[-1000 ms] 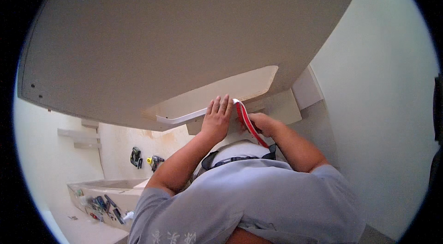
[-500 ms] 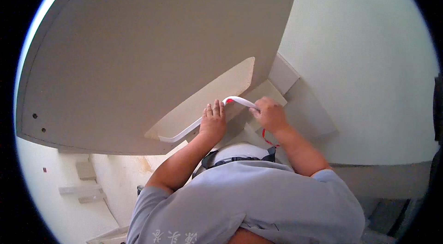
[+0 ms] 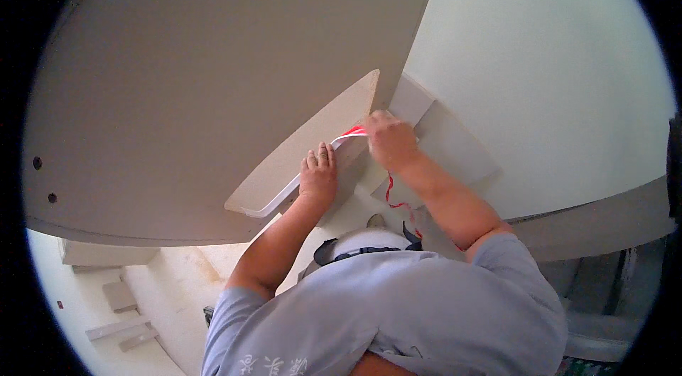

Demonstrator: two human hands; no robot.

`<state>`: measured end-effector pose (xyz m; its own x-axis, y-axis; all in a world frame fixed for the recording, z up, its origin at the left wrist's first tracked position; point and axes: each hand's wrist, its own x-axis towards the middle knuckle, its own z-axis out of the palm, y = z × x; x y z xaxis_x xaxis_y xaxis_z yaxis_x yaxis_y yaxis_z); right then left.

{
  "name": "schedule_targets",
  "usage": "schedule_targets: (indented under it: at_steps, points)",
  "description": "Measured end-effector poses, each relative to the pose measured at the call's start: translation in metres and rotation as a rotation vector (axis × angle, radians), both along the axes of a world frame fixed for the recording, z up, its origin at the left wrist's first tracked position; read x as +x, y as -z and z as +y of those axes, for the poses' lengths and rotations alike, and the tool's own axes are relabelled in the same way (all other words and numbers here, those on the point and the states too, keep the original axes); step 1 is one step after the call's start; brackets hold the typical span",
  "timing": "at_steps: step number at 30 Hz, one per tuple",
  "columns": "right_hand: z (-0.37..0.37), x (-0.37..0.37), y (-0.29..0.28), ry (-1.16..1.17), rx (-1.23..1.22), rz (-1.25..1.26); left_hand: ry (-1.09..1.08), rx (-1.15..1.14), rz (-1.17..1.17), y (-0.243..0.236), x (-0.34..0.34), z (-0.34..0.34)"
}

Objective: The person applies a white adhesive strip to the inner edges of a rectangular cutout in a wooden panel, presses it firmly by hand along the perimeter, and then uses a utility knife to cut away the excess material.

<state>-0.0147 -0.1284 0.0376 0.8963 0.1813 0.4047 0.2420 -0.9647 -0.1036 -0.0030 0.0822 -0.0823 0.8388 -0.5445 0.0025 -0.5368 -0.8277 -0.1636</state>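
A white strip [image 3: 282, 195] lies along the lower edge of a pale, long recess [image 3: 312, 133] in a large grey-beige panel [image 3: 213, 70]. My left hand [image 3: 319, 175] lies on the strip with its fingers stretched out, pressing near its middle. Farther right, my right hand [image 3: 391, 140] is closed around the strip's free end by the recess's right corner. Red backing film [image 3: 352, 131] shows on the strip between the two hands. A thin red, twisted ribbon [image 3: 391, 192] of film hangs below my right hand. My right fingertips are partly hidden and slightly blurred.
A smooth pale green-white panel [image 3: 540, 92] rises on the right, with grey ledge pieces [image 3: 412, 102] at its base. Two dark holes [image 3: 45, 180] mark the grey panel's left end. Small blocks [image 3: 119, 296] lie at lower left. A dark strap [image 3: 373, 251] crosses my waist.
My right hand has moved up and left toward the recess's corner with the strip's end. The strip's raised loop has flattened. More red film shows and hangs down. My left hand stays on the strip.
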Motion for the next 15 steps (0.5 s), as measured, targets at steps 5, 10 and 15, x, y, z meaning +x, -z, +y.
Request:
schedule_targets:
  at_steps: [5,10,15]
  points:
    - [0.065,-0.036,0.037,-0.117,0.090,0.193,0.000,-0.094,-0.033,0.029,0.006,0.008]
    - [0.050,-0.054,0.082,0.009,0.503,0.581,-0.019,-0.088,0.086,0.011,0.004,0.004]
    - [0.021,-0.081,0.059,-0.194,0.620,0.769,-0.021,-0.077,0.063,0.011,0.005,0.003]
